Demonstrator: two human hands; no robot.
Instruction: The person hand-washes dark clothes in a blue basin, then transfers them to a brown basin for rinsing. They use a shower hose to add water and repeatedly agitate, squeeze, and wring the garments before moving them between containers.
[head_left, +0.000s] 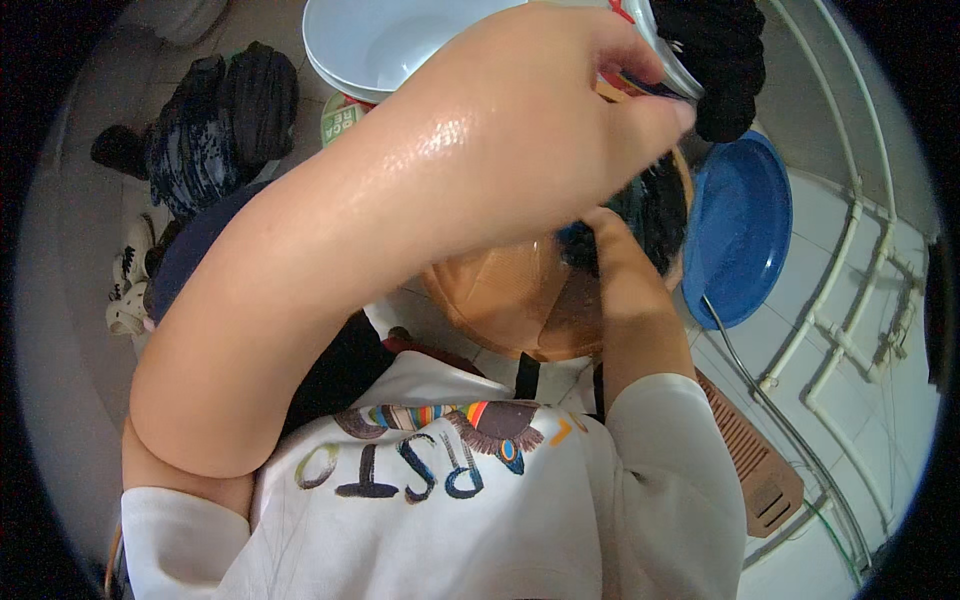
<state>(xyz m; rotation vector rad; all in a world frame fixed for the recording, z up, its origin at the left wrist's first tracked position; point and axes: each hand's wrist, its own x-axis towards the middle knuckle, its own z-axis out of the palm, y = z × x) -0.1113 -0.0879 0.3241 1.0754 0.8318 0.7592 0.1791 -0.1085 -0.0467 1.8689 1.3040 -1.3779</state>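
My left arm reaches across the upper view, its wet forearm hiding much behind it. At the upper right my left hand (610, 95) is curled, thumb and fingers closing at a pale curved rim (672, 55). What sits in the grip, with a bit of orange and dark colour, I cannot make out. Below it, my right hand (598, 217) reaches into an orange-brown tub (470, 290) holding water. Its fingers are hidden at dark wet cloth (655, 215). Black cloth (722, 65) is bunched just beyond the pale rim.
A white basin (350, 40) stands at the top and a blue basin (745, 230) right of the tub. Dark clothes (225, 120) are heaped at the left, above white shoes (130, 285). White pipes (838, 250), a thin hose (750, 375) and a brown washboard (755, 470) line the right.
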